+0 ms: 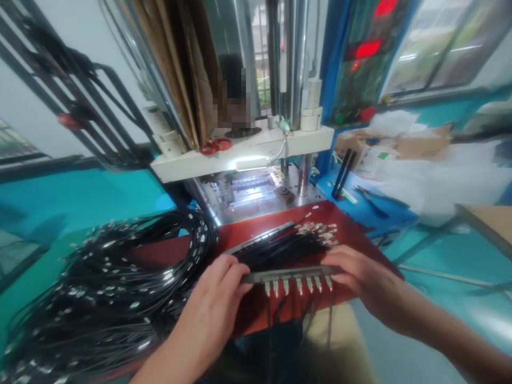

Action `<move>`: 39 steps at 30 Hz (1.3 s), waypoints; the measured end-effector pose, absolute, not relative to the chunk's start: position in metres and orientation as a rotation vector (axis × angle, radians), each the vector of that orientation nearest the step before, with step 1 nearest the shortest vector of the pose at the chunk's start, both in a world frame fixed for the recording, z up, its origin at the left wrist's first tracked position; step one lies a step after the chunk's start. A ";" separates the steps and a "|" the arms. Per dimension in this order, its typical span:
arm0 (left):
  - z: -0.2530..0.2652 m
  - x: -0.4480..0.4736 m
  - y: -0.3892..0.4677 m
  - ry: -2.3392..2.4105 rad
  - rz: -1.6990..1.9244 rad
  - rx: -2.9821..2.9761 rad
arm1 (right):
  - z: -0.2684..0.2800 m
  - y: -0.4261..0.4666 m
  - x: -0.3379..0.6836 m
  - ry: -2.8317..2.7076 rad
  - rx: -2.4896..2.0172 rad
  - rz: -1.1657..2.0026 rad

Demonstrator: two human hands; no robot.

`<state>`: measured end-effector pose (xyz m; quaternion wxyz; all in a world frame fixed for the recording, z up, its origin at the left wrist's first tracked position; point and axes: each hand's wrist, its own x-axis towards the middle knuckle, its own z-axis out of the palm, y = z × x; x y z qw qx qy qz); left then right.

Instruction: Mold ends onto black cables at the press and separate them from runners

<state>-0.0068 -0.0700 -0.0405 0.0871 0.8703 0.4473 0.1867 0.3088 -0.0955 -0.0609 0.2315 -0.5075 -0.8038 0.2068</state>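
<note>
A heap of black cables (104,298) lies at left; the left hand (222,285) grips the left end of a dark bar (294,274), held over the red table (340,213), metal connectors (300,288) along its near edge; the right hand (358,274) grips the other end

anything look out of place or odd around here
One thing: what look like red scissors lie loose on the white plate behind the table, an odd perch for a tool. The bar between the left hand and right hand shows no obvious damage.
</note>
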 end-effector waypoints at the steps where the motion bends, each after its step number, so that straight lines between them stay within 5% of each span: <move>1: -0.030 -0.005 -0.062 1.354 0.637 2.562 | -0.050 -0.090 0.308 -2.197 -1.391 0.544; 8: 0.010 0.001 -0.020 1.524 1.192 1.804 | -0.003 -0.021 0.291 -1.972 -1.360 0.277; 12: -0.009 -0.015 -0.042 1.024 0.761 1.154 | -0.008 0.023 0.284 -1.906 -1.338 0.294; 26: -0.027 0.012 -0.017 0.428 0.616 0.943 | -0.010 0.067 0.267 -1.898 -1.386 0.466; 33: -0.027 0.000 -0.024 0.683 0.184 1.078 | -0.022 0.079 0.263 -1.949 -1.428 0.493; 39: -0.004 -0.006 -0.038 0.936 0.249 1.420 | -0.026 0.101 0.261 -1.975 -1.412 0.497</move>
